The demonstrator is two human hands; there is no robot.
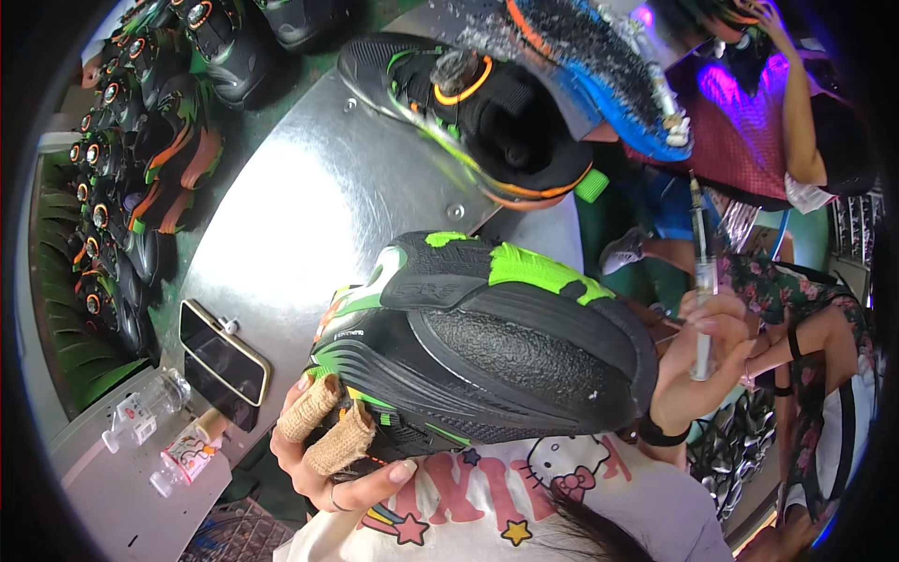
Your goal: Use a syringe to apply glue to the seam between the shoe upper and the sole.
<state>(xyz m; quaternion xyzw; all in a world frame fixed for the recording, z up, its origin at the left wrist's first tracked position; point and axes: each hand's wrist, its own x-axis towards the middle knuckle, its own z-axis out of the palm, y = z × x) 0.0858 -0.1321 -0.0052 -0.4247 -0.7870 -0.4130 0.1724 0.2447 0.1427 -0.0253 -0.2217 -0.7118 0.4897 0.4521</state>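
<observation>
A black sneaker (524, 351) with bright green patches lies tilted across my front, its black and green sole side turned up toward me. My left hand (323, 468) grips it at the near left end, with woven tan finger sleeves on two fingers. Beyond the other end, my right hand (716, 328) is closed round a clear syringe (704, 267) with its thin tip pointing up and away. That tip is apart from the sneaker. Another black sneaker (468, 108), with orange and green trim and a round orange-ringed dial, rests on the metal table (290, 178).
Several similar shoes (178, 140) stand along the left. A phone (223, 365) and two clear bottles (150, 403) (192, 454) lie at the lower left. At the far right is a blue-edged tray (646, 131) strewn with bits. Other people (740, 122) sit on the right.
</observation>
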